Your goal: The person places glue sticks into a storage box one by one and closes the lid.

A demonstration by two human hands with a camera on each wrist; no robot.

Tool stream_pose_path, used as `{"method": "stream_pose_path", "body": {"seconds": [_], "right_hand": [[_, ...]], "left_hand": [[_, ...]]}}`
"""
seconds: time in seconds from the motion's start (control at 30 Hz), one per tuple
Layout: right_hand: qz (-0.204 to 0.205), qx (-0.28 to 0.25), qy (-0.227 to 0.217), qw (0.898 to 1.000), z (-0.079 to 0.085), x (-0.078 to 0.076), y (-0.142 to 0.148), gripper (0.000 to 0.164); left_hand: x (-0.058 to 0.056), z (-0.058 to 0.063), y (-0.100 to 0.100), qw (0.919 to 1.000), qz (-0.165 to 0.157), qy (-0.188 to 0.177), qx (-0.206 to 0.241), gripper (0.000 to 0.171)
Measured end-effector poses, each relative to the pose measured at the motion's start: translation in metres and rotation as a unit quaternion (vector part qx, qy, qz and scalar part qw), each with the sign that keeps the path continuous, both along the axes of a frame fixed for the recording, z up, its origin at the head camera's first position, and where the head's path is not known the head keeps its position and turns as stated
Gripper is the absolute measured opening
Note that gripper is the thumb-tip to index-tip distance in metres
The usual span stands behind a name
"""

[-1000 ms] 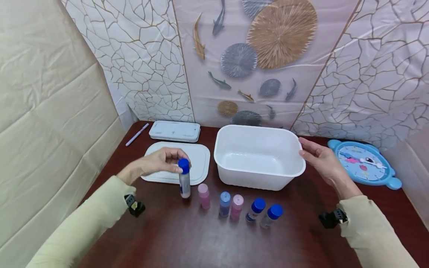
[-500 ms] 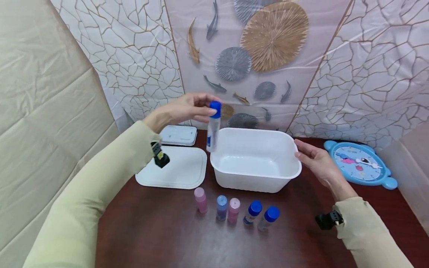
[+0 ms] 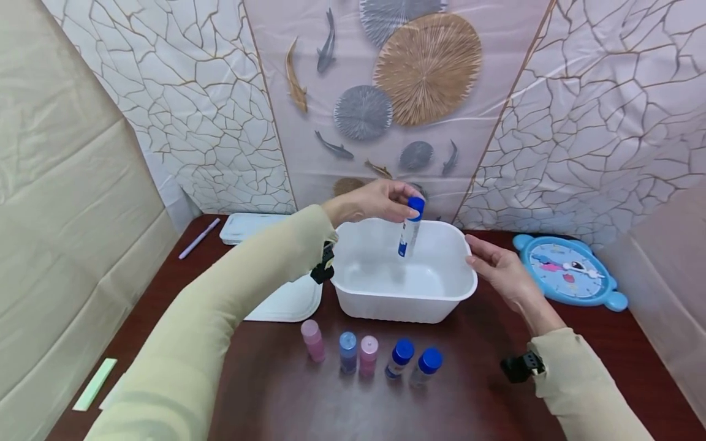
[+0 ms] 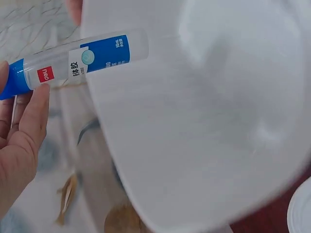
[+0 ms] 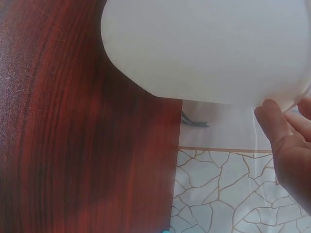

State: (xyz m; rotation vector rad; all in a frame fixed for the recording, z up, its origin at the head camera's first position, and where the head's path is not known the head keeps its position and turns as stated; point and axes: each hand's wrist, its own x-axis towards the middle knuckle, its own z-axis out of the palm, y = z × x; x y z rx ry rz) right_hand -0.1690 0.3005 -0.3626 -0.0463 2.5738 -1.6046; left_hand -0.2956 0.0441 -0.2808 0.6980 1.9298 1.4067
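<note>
Left grip (image 3: 383, 200) pinches a blue-capped clear plastic bottle (image 3: 409, 234), tilted over the rectangular white plastic tub (image 3: 393, 309) whose rim the right grip (image 3: 504, 275) pinches

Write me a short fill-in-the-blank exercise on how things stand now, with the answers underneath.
The left hand holds a glue bottle whose cap is coloured ____.
The right hand touches a tub coloured ____.
On the table in front of the tub, ____ capped bottles stand.
In the head view, the clock lies to the tub's ____.

blue; white; five; right
</note>
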Motion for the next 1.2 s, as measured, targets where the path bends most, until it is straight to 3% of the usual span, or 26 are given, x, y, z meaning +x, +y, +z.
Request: {"method": "stream_pose_path", "body": {"seconds": [0.2, 0.4, 0.77, 1.2], "right_hand": [[-0.011, -0.010, -0.013, 1.000, 0.000, -0.001, 0.000, 0.061], [-0.012, -0.015, -0.017, 1.000, 0.001, -0.001, 0.000, 0.059], [-0.010, -0.009, -0.012, 1.000, 0.000, -0.001, -0.001, 0.058], [-0.010, -0.009, -0.014, 1.000, 0.001, 0.000, -0.001, 0.059]], "left_hand": [[0.002, -0.014, 0.027, 0.9979, 0.005, 0.027, -0.059, 0.033], [0.009, -0.025, 0.041, 0.9918, 0.057, 0.043, -0.106, 0.029], [0.015, -0.045, 0.049, 0.9840, 0.119, 0.040, -0.126, 0.027], [0.028, -0.057, 0.059, 0.9743, 0.153, 0.056, -0.155, 0.025]]}}
